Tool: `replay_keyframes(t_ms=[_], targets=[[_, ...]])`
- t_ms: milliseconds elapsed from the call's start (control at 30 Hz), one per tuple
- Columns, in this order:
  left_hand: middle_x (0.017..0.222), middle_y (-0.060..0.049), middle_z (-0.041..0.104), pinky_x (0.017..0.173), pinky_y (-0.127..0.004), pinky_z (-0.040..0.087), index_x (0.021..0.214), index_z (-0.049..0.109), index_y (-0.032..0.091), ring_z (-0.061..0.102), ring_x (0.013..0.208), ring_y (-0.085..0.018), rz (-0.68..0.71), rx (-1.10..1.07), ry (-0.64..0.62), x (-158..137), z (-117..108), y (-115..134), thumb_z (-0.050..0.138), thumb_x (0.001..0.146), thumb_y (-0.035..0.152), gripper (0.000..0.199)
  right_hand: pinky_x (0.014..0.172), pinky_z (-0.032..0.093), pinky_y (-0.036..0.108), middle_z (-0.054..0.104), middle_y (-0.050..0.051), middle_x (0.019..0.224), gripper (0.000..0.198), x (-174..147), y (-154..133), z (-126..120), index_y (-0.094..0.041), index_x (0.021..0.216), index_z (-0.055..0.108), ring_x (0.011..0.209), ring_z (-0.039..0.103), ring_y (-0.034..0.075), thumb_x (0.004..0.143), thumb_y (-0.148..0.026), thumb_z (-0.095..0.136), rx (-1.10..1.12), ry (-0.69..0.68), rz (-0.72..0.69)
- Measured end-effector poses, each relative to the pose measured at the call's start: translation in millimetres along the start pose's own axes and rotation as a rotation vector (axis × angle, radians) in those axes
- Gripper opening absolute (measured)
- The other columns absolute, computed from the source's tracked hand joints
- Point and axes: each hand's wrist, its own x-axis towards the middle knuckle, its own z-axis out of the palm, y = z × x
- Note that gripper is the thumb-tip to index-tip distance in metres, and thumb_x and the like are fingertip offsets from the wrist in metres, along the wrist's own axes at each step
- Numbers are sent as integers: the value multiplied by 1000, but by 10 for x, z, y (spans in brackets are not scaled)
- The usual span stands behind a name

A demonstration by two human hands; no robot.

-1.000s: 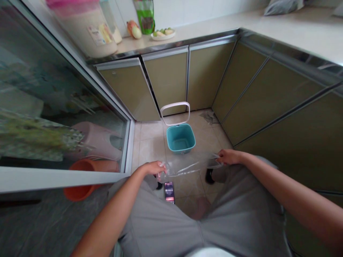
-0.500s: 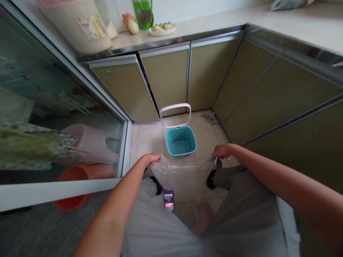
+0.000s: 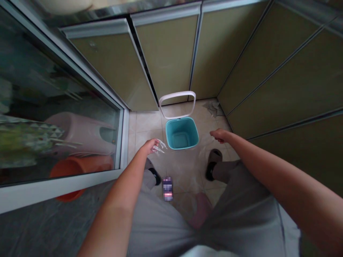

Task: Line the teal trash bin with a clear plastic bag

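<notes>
A clear plastic bag (image 3: 182, 159) is stretched between my two hands, thin enough that the floor tiles show through it. My left hand (image 3: 152, 146) is closed on its gathered left edge, left of the bin. On the other side my right hand (image 3: 220, 135) pinches the bag's right edge, which is hard to make out. Just beyond the bag stands a teal bin (image 3: 182, 134) with nothing inside. Its pale pink hinged rim (image 3: 177, 94) is tipped up at the back, against the cabinets.
Cabinet doors (image 3: 168, 53) line the back and right. A glass sliding door (image 3: 80, 89) closes off the left, with an orange bucket (image 3: 72, 167) behind it. A grey cloth (image 3: 214, 107) lies in the corner. A small blurred package (image 3: 167, 188) is between my feet.
My view has tilted down, so the countertop items have left it. Both hands are nearer the bin's sides, and the bag's top edge is no longer pulled into a taut straight line.
</notes>
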Motion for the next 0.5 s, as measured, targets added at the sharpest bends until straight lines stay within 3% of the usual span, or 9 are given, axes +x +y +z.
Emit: replay_keyframes(t_ms=[100, 200, 400, 500], targets=[[62, 1, 57, 50, -23, 40, 88, 63, 19, 43, 44, -9, 0, -121, 0, -55, 32, 63, 61, 82, 29, 12, 49, 43, 25, 50, 0, 58, 29, 18, -38, 15, -17, 90, 61, 48, 46, 12, 94, -46, 62, 23, 3, 59], [76, -1, 67, 56, -23, 43, 106, 64, 20, 54, 54, -11, 61, -73, 39, -132, 66, 65, 63, 84, 32, 25, 49, 43, 26, 49, -1, 56, 30, 18, -23, 64, -15, 91, 64, 48, 46, 12, 94, -44, 61, -59, -6, 48], [115, -11, 72, 73, -26, 50, 140, 51, 21, 69, 91, -20, 253, 324, 225, -299, 98, 119, 71, 85, 33, 60, 57, 49, 29, 61, 7, 64, 37, -12, -1, 4, -9, 99, 70, 61, 63, 20, 91, -45, 63, -426, -55, -90], [134, -15, 65, 84, -28, 52, 141, 53, 21, 67, 110, -23, 481, 482, 284, -625, 10, 298, 72, 86, 37, 61, 61, 49, 29, 68, 12, 81, 48, -88, -73, -128, -10, 119, 67, 69, 67, 22, 89, -47, 65, -425, 16, -178]])
